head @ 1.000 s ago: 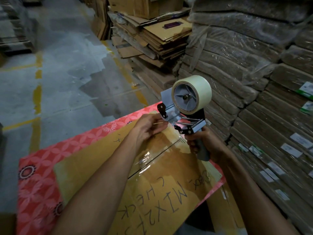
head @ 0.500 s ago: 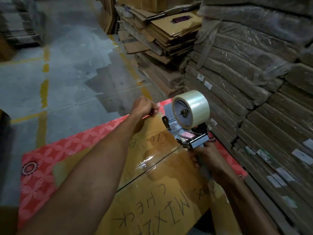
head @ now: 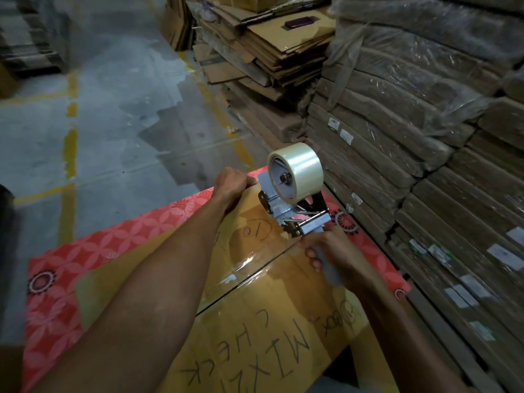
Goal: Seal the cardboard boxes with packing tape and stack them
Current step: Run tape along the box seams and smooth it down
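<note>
Cardboard box (head: 255,330), flaps shut w/ clear tape along centre seam, lies on red patterned tabletop (head: 93,259). Right hand (head: 337,256) clenched round handle of tape dispenser (head: 295,194), standing at seam's far end. Left hand (head: 231,184) curled over box's far edge, beside dispenser.

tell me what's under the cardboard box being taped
The cardboard box lies on a red floral-patterned sheet, which shows past its left and far edges. What the sheet itself rests on is covered, so it cannot be told.
</note>
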`<action>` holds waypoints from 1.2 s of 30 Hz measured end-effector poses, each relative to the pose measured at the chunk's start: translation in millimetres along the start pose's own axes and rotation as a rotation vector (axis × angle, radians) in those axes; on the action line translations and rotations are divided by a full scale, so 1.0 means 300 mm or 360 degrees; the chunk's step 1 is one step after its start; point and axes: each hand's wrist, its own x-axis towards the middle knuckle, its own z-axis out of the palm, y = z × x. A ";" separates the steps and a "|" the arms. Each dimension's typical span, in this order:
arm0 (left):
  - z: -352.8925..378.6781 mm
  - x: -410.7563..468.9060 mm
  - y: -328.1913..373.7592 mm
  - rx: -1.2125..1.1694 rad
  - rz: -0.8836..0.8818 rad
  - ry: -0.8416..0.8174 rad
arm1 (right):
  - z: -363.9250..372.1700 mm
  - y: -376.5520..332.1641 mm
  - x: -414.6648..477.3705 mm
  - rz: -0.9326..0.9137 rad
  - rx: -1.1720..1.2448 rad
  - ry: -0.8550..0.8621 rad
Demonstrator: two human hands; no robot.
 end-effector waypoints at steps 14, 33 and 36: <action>0.052 -0.035 0.018 0.0805 0.0540 -0.0450 | 0.014 -0.078 0.017 0.0309 -0.0118 0.0020; 0.190 -0.177 -0.028 0.1227 0.0629 0.0248 | -0.104 0.013 -0.170 0.0393 -0.0401 0.0140; 0.185 -0.193 -0.055 0.1398 0.0610 0.0091 | -0.104 0.004 -0.183 0.0318 -0.0468 0.0085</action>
